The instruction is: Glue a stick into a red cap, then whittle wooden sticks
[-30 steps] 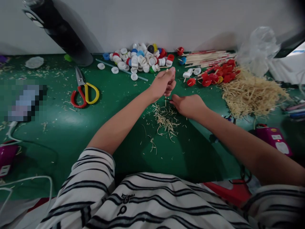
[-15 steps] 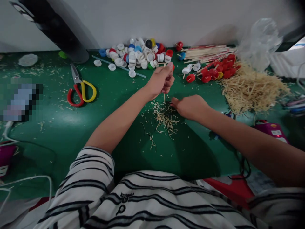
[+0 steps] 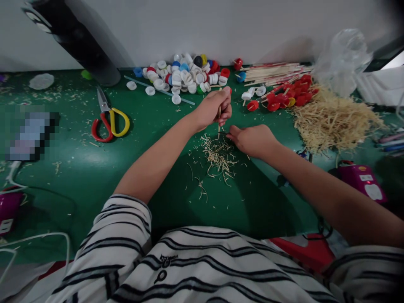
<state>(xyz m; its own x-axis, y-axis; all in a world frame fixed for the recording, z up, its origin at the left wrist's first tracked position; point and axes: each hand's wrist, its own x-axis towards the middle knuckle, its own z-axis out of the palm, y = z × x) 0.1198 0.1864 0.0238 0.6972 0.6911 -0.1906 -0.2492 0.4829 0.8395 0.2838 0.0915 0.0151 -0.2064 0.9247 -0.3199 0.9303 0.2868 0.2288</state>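
Note:
Fingers of my left hand [image 3: 213, 108] are wrapped round a thin wooden stick [image 3: 219, 129], which stands nearly upright with its lower end over the shavings. A bit of red shows at the top of that hand, mostly covered by it. My right hand [image 3: 254, 140] is closed on a small dark blade [image 3: 224, 133], whose thin edge meets the lower part of the stick. Just below lies a loose pile of pale wood shavings [image 3: 221, 162] on the green table [image 3: 176, 185].
Bottle caps [image 3: 186, 75] are heaped at the back. Right of them lie bundled sticks [image 3: 274, 72], red caps on sticks [image 3: 293, 94] and a big shavings heap [image 3: 334, 120]. Scissors [image 3: 110, 122], a phone [image 3: 31, 134] and a black cylinder [image 3: 85, 50] are on the left.
My right hand has shifted slightly, and the blade now shows across the stick's lower part. My left hand still grips the stick, a little lower in the picture.

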